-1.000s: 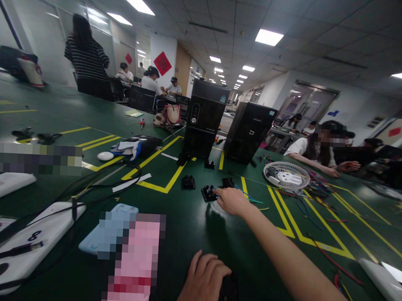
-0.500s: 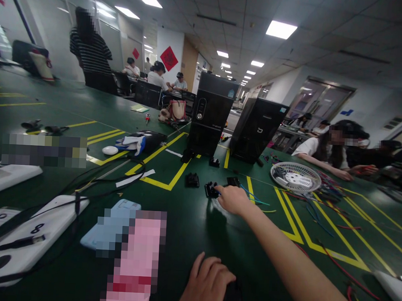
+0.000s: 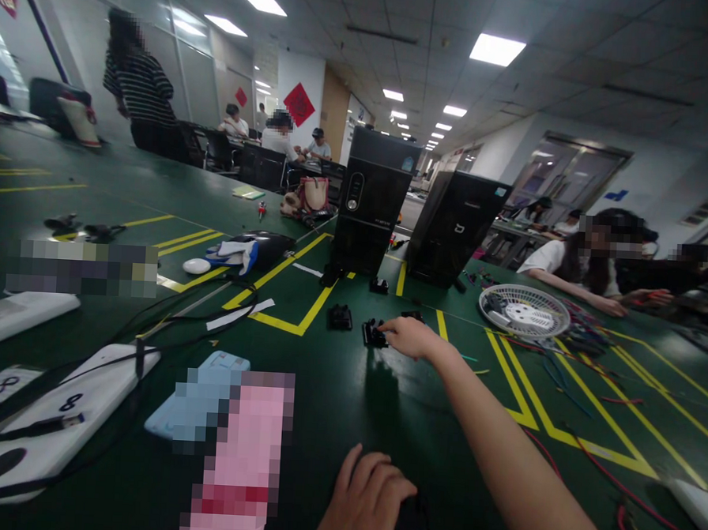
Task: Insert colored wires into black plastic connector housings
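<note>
Low in the view, my left hand (image 3: 369, 495) is curled with its fingers over the side of a dark black part (image 3: 412, 525), most of which is hidden by the hand and the dim light. My right hand (image 3: 409, 337) reaches out across the table, its fingers closed at a small black plastic part (image 3: 374, 333) with raised pieces on top. A similar black part (image 3: 340, 317) sits just left of it. Behind my right hand, another black piece (image 3: 411, 315) is partly covered. One more small black part (image 3: 379, 285) lies farther back.
Two black computer towers (image 3: 372, 203) stand at the back. To the right are a white round basket (image 3: 523, 312) and loose coloured wires (image 3: 640, 468). A blue case (image 3: 198, 399), a white power bank (image 3: 54, 423) and black cables lie left. A person (image 3: 573, 265) sits at the far right.
My right hand has shifted very slightly and now covers the blue wires more. My left hand stays in place. A standing person in the background has moved a little left.
</note>
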`<state>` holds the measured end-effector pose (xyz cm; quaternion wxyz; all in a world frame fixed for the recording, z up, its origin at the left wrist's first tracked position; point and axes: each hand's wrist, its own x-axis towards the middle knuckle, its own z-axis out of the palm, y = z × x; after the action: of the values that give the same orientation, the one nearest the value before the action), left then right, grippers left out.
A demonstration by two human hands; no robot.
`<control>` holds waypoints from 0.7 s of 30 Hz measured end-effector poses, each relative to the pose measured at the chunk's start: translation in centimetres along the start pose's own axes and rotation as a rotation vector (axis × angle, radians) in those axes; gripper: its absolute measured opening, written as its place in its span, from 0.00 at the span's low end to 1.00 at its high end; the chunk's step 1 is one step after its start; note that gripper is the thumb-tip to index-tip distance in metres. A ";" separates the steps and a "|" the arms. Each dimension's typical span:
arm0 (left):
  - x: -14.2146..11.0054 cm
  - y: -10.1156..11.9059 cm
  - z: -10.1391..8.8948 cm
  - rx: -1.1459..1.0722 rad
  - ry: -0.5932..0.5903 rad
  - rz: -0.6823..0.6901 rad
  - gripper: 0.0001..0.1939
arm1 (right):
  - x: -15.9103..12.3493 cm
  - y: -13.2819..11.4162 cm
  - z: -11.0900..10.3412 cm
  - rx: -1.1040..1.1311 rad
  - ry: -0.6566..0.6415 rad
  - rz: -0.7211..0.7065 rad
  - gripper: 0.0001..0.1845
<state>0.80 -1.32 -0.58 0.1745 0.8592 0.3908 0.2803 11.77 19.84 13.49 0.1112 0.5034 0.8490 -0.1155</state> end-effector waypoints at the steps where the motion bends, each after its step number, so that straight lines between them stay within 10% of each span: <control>1: 0.1 0.1 -0.1 0.006 0.011 -0.003 0.16 | 0.1 0.0 -0.2 0.012 -0.022 0.004 0.20; 9: 0.4 0.2 -0.3 -0.001 0.057 -0.001 0.17 | 0.0 -0.4 0.2 -0.010 -0.034 0.044 0.17; 21: 0.5 -0.6 0.3 -0.051 0.011 -0.018 0.27 | -8.2 -4.1 3.7 -0.097 0.543 -0.122 0.17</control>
<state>0.90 -0.59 -1.01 0.1967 0.8495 0.3922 0.2932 12.30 9.99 12.85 -0.1036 0.4579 0.8810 0.0580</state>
